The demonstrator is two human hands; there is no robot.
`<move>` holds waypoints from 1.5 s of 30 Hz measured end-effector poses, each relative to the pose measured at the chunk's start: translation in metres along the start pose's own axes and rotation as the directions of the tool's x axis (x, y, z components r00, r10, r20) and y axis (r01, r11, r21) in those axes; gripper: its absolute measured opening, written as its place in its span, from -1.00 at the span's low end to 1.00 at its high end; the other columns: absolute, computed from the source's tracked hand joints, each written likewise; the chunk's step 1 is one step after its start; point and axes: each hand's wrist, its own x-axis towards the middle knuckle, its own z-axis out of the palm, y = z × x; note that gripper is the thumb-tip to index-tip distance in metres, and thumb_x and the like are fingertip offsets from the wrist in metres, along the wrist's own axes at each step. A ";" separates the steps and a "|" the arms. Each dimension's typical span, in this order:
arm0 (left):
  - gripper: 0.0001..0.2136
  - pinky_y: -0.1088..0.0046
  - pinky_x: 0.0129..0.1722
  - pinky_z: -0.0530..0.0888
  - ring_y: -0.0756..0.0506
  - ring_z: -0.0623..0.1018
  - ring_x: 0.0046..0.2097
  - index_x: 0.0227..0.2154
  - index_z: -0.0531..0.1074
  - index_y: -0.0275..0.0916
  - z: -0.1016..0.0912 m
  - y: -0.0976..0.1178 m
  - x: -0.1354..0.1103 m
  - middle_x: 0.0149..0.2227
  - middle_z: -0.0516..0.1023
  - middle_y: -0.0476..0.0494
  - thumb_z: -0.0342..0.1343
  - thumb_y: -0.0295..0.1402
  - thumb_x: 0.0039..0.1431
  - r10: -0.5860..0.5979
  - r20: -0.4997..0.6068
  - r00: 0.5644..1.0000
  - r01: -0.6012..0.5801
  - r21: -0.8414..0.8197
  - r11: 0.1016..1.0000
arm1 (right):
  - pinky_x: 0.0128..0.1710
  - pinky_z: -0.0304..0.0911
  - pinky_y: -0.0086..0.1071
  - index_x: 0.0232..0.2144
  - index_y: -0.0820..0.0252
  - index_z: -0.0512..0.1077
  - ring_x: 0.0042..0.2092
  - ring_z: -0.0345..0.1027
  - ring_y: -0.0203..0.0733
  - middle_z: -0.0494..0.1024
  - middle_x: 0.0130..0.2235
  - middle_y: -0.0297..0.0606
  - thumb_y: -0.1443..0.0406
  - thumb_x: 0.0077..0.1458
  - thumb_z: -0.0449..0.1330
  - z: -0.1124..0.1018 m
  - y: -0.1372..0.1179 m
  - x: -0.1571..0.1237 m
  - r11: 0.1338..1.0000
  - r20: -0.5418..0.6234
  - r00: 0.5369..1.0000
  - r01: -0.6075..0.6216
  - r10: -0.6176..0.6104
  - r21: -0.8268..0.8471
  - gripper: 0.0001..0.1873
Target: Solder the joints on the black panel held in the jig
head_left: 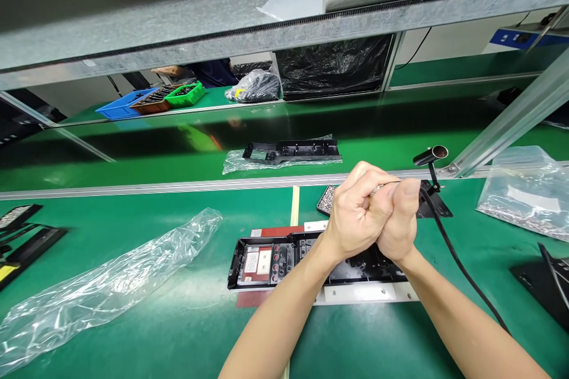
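Has the left hand [361, 211] curled round a half-hidden metal piece [377, 189] and the right hand [402, 222] pressed against that fist — with a grip too covered to read. Holds both hands above the casing [355, 273], open on a fixture [358, 294] on the desk [191, 323]. Has a cord [450, 246] beside the right hand, a tray [326, 199] behind the left, a holder [427, 156] farther back — and, outward, wrap [137, 272] at left, a bag [520, 201] at right.
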 end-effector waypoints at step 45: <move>-0.75 0.38 -0.25 0.48 -0.05 0.48 -0.24 -0.29 0.53 -0.25 0.000 0.001 -0.004 -0.31 0.49 -0.13 0.05 -0.23 0.43 0.000 -0.044 0.999 -0.002 -0.049 0.999 | -0.54 0.00 -0.24 -0.66 0.09 0.15 -0.55 0.08 -0.24 0.21 -0.63 -0.34 -0.19 0.36 -0.17 0.004 0.000 -0.005 0.999 0.016 0.999 -0.029 0.029 -0.033 -0.30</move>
